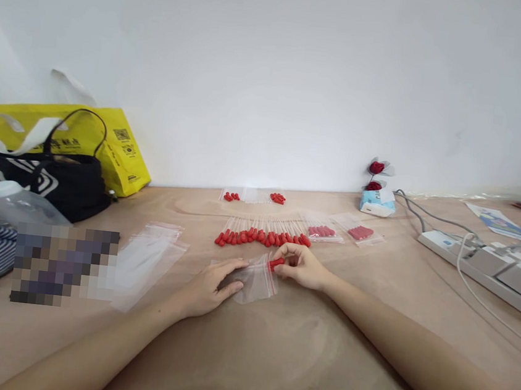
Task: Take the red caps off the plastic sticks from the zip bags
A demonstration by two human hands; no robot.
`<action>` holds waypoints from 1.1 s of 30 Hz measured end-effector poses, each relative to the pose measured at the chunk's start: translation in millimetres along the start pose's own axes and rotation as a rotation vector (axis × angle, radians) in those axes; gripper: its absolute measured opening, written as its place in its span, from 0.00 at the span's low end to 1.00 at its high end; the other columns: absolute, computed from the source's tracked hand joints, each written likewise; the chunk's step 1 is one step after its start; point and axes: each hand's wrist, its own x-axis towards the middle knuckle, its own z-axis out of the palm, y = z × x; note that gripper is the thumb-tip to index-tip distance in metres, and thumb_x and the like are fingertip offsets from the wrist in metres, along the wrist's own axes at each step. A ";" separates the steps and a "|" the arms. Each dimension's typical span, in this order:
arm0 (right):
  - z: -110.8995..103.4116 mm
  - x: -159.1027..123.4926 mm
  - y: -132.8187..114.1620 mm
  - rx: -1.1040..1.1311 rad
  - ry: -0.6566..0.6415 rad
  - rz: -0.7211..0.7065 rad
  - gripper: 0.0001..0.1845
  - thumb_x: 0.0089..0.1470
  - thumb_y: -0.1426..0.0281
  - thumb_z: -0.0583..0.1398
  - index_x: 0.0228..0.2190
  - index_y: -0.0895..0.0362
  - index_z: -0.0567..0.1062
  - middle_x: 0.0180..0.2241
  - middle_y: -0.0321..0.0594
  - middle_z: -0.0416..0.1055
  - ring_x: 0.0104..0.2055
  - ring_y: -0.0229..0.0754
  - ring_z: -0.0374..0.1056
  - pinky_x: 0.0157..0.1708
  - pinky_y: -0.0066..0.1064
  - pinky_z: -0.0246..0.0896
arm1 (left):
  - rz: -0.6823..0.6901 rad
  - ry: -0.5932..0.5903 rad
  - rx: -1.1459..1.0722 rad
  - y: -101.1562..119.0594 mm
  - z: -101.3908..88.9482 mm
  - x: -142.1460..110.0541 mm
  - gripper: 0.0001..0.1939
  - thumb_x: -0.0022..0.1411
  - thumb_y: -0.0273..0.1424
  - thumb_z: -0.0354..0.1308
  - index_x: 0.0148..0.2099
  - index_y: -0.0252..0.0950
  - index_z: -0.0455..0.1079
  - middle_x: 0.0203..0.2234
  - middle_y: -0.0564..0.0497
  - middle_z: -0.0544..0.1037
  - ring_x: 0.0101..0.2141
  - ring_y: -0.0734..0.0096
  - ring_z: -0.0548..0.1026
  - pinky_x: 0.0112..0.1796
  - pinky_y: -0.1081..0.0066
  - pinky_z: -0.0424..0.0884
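Observation:
A clear zip-lock bag (256, 286) lies on the table in front of me, its red-edged mouth facing right. My left hand (211, 286) holds it from the left, thumb on the near side and fingers on the far side. Several red-tipped sticks (276, 263) are pinched in my right hand (303, 266) at the bag's mouth; I cannot tell how far inside they reach. Just beyond both hands runs a row of red-tipped sticks (260, 237), their thin pale shafts pointing to the wall.
Flat bags (149, 255) lie left. Filled bags (322, 232) (359, 232) are behind right, and more red-tipped sticks (277, 198) near the wall. A power strip (481, 261) with cables stands right, a tissue pack (377, 202) at the back. Yellow and black bags (135, 169) (78, 185) stand far left.

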 end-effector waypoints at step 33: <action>23.0 -13.8 -12.3 -0.930 0.205 -0.889 0.15 0.53 0.67 0.53 0.42 0.57 0.67 0.36 0.44 0.68 0.36 0.39 0.64 0.34 0.32 0.60 | -0.562 0.195 -0.829 16.9 -41.9 65.2 0.13 0.43 0.31 0.65 0.31 0.31 0.69 0.22 0.52 0.75 0.24 0.74 0.73 0.28 0.74 0.70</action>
